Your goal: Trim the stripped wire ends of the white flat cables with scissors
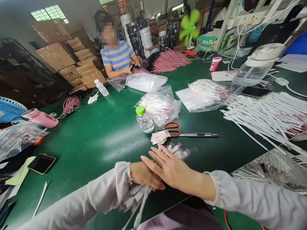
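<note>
My left hand (pixel 146 175) is wrapped round a bundle of thin white wire strips (pixel 134 199) at the table's near edge. The strips' lower ends hang out below the wrist, and their upper ends (pixel 177 150), whitish with pink bits and blurred, poke out beyond my right hand. With its fingers stretched out, my right hand (pixel 171 166) lies over the bundle and partly covers my left hand. Just beyond the fingers are a crumpled tissue (pixel 160 137), red-handled scissors (pixel 173 129) and a snap-off knife (pixel 200 135).
A green-capped jar (pixel 145 120) stands near bagged wires (pixel 159 107). At right lies a big pile of white strips (pixel 268 115) beside a clear jug (pixel 254 68). A phone (pixel 42 163) and a pink bottle (pixel 40 118) are at left. Across the table (pixel 96 134) another person (pixel 118 57) handles wires.
</note>
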`<state>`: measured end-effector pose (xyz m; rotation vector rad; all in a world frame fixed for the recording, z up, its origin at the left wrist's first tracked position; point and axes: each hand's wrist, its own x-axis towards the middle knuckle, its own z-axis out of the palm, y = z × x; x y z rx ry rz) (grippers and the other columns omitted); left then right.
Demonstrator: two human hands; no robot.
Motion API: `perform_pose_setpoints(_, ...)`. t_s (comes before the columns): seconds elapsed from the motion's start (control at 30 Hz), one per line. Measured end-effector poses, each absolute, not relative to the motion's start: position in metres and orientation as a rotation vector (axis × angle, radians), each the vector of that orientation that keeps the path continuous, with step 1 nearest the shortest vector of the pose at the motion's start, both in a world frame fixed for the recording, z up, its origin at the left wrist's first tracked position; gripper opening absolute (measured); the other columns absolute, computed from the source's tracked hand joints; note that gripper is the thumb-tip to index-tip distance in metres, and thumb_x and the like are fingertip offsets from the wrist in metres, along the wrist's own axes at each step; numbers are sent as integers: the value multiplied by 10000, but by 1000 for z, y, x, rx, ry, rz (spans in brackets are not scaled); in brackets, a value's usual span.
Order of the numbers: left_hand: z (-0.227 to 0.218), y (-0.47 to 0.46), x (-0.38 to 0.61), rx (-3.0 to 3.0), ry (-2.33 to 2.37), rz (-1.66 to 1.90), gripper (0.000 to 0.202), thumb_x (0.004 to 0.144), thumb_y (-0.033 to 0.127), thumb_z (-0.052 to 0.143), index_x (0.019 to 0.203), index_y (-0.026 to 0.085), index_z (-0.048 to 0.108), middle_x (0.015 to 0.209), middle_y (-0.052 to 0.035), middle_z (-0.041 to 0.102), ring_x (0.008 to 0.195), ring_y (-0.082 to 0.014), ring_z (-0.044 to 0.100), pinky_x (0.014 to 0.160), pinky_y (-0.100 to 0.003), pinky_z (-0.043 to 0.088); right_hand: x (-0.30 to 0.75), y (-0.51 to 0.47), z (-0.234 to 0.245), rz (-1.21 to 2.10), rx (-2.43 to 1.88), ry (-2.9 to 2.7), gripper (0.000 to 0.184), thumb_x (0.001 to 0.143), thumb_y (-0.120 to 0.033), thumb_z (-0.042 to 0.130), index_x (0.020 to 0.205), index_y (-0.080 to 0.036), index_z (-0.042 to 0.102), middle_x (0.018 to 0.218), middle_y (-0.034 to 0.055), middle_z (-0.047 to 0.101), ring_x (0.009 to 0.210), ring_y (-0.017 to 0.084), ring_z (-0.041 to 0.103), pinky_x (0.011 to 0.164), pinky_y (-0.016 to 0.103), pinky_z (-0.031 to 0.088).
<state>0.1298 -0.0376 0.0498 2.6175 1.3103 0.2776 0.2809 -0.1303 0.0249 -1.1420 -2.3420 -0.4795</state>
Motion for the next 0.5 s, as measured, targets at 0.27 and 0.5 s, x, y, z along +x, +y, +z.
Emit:
perform_pose_setpoints(0.27,74,-40,169,2496,870,-245,361,607,149,649,964,179,602,507,52,493,384,-140,452,358,-232,287,327,-113,15,-453,-1596,-2360,322,840,-17,438,1123,-126,548,766,72,628,666,191,596,599,310,415)
perform_pose_setpoints(0.5,100,-10,202,2561,589,148,282,816,412,602,949,167,646,837,-90,674,763,-230,650,668,-322,528,364,-112,32,87,-1780,-2078,414,806,-66,458,1216,-122,476,761,69,680,622,214,642,541,287,412)
